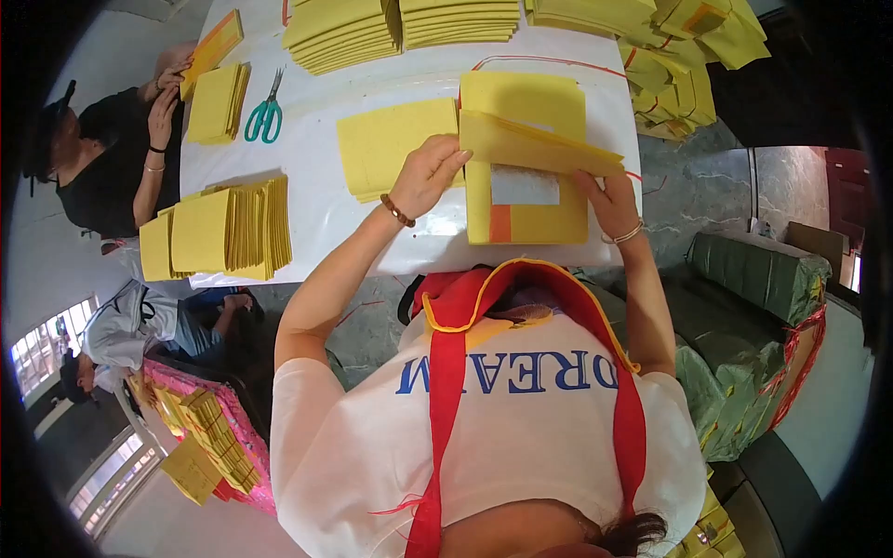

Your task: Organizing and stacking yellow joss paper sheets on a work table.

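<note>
Folded yellow sheet (521, 139) held over larger yellow paper (558, 221), near side of the white surface (326, 209).
Left hand (433, 175): grip pinching the sheet's left end; blue lettering (507, 373) on the near white shirt (521, 437); 1 white patch (535, 190) on the paper; right hand (609, 206): grip touching the sheet's right end, closure cannot be told.

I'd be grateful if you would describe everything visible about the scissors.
The scissors have green, plastic-looking loop handles and slim grey blades that look like metal. The blades appear closed or nearly so. They lie on the white table, points away from the camera wearer and slightly right, handles nearer the wearer. A yellow stack sits just to their left, and nobody is touching them.
</note>
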The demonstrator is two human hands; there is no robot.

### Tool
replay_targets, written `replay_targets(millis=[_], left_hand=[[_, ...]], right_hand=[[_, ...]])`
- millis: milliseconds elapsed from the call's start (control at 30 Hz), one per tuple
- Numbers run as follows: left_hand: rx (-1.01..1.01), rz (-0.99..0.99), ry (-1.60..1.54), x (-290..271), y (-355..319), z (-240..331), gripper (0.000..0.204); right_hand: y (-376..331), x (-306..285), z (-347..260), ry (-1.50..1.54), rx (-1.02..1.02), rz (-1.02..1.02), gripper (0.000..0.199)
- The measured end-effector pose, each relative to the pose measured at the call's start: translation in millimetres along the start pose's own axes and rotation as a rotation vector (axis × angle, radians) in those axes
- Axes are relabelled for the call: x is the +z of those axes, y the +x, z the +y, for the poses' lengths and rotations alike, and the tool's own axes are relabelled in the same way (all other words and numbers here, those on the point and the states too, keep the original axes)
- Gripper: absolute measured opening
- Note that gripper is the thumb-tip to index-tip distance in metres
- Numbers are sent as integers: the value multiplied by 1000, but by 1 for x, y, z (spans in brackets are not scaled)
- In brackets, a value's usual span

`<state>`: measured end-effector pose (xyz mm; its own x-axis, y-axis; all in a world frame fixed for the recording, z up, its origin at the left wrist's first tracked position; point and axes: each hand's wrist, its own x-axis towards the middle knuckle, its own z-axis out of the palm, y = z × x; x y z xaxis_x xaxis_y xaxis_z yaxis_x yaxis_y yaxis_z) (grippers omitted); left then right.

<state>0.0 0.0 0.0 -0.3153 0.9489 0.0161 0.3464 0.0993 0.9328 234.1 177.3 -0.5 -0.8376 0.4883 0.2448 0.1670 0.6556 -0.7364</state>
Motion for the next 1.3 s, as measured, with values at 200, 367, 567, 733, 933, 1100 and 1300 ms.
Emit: replay_targets(millis=[200, 367, 567, 733, 933, 1100, 1300], left_hand=[[145, 142, 195, 3, 11, -1, 26], [0, 169, 269, 5, 29, -1, 29], [-222, 135, 54, 7, 44, -7, 30], [-313, 110, 0, 4, 50, -12, 28], [-371, 88, -115, 4, 51, -18, 25], [-290, 2, -275, -7, 40, -11, 24], [-66, -149, -400, -23, 31, -6, 25]], right_hand=[[11, 14, -5, 399, 434, 62, 25], [21, 26, -2, 602, 406, 238, 39], [25, 29, -14, 428, 485, 377, 48], [25, 31, -8, 303, 529, 332, 42], [22, 34, -5, 496, 514, 424, 44], [20, 30, -26, 690, 450, 484, 45], [-3, 18, -10, 511, 477, 151, 29]])
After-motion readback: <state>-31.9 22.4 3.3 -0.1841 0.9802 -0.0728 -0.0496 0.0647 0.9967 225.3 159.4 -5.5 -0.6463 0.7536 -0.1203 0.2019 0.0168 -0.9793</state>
